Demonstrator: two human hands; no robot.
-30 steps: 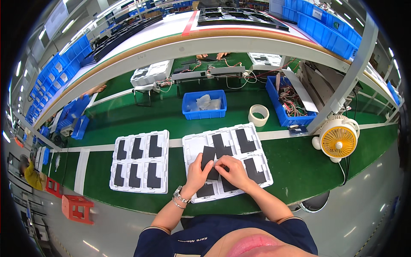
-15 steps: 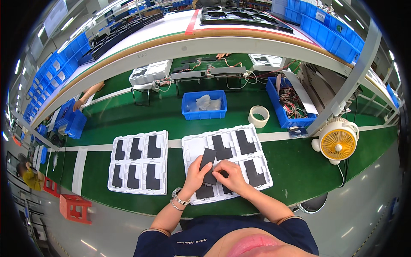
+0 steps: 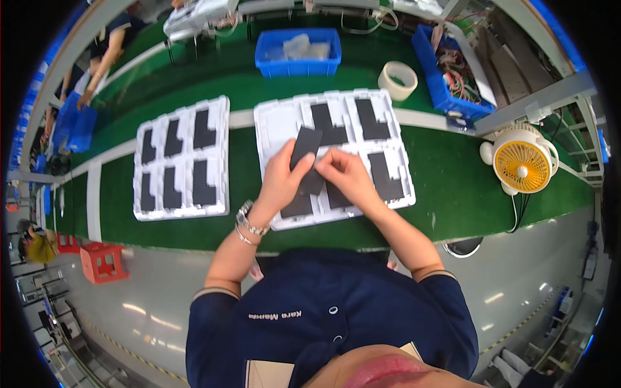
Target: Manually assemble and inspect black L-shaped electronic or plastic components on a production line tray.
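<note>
My left hand (image 3: 282, 174) is closed round a flat black L-shaped piece (image 3: 306, 145), thumb on its face, and holds it tilted above a white moulded tray (image 3: 264, 111). At the piece's right edge my right hand (image 3: 348, 176) is closed, thumb and forefinger pinched together. Whatever lies between those fingertips is too small to make out. Similar black pieces (image 3: 373, 119) lie in the tray's compartments, some partly hidden by my hands. The upper left compartment shows bare white. To the left, a second white tray (image 3: 224, 116) carries several black pieces.
Beyond the trays stand a blue bin (image 3: 297, 67) with clear plastic bags and a roll of tape (image 3: 398, 81). A blue box of wires (image 3: 453, 97) and a yellow-white fan (image 3: 521, 161) are at right. Another person's arm (image 3: 103, 68) reaches toward a blue bin (image 3: 76, 126) at far left.
The view has tipped downward, so the table and trays sit higher in the picture. Both hands keep nearly the same hold at the black piece.
</note>
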